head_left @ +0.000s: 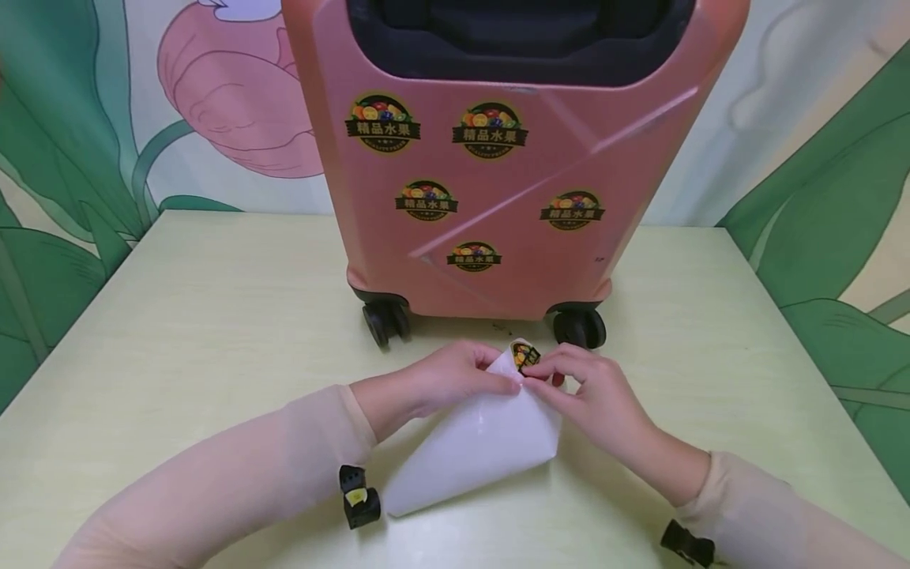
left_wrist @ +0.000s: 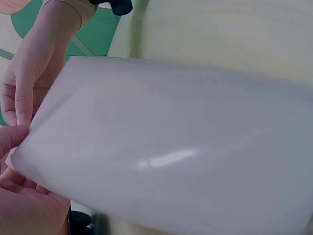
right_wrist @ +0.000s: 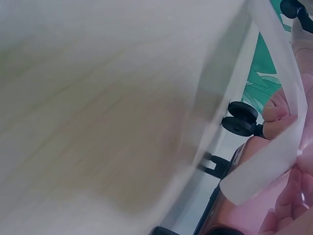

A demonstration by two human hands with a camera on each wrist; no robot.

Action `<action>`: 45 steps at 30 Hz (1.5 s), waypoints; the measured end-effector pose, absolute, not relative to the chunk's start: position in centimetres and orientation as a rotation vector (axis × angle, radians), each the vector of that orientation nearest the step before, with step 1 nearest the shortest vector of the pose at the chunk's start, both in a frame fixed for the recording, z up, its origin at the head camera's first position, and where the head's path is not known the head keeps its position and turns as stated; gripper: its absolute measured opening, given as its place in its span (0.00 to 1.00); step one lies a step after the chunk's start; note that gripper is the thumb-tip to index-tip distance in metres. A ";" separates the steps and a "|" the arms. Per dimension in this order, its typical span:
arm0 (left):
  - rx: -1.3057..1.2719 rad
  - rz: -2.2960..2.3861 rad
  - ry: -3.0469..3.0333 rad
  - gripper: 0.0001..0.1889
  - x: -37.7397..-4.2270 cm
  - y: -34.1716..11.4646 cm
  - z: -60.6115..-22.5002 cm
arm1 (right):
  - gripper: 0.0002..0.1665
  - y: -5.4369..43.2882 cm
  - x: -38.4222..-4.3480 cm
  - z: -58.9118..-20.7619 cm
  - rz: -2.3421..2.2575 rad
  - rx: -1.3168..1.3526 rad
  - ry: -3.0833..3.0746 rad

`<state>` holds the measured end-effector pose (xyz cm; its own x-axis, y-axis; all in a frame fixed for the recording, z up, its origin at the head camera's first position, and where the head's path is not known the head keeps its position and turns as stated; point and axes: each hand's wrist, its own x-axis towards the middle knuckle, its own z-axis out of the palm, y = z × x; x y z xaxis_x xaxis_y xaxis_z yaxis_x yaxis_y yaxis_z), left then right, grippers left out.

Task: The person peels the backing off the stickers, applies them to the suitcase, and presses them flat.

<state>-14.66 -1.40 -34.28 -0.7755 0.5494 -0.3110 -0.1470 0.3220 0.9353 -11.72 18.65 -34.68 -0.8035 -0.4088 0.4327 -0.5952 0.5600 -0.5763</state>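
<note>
A white sheet of glossy paper (head_left: 476, 454), bent over with its back toward me, lies low over the table in front of a pink suitcase (head_left: 512, 178). At its far end a round black fruit sticker (head_left: 524, 354) shows. My left hand (head_left: 451, 381) holds the sheet's far edge, thumb on top. From the right, my right hand (head_left: 600, 395) pinches the edge beside the sticker between thumb and fingers. In the left wrist view the paper (left_wrist: 171, 117) covers most of the picture. A curled strip of the paper (right_wrist: 264, 164) appears in the right wrist view.
Several round fruit stickers, one a lower sticker (head_left: 474, 257), are on the suitcase front. The suitcase stands on black wheels (head_left: 579, 326) on the pale table (head_left: 199, 316), just beyond the hands. Behind is a wall painted with leaves (head_left: 57, 118).
</note>
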 end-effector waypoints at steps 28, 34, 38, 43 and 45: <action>0.681 1.073 2.369 0.10 -17.0 -3.8 -33.1 | 0.02 19.9 -11.6 -32.8 1.239 0.411 -2.740; 0.776 0.923 2.391 0.12 -17.6 -3.9 -33.8 | 0.02 20.3 -11.4 -32.7 1.272 0.366 -2.750; 0.810 0.837 2.406 0.13 -17.7 -3.5 -34.1 | 0.02 20.5 -11.5 -32.6 1.279 0.365 -2.740; 0.835 0.726 2.440 0.15 -17.2 -2.8 -34.2 | 0.03 20.6 -11.6 -32.6 1.287 0.369 -2.729; 0.870 0.691 2.453 0.13 -17.0 -2.6 -34.3 | 0.03 20.6 -11.6 -32.7 1.290 0.372 -2.725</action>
<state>-16.99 -2.61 -34.29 -0.7026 0.6708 -0.2373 0.4485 0.6765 0.5842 -11.64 20.59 -32.70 -0.9647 -0.1754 0.1963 -0.2630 0.6103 -0.7472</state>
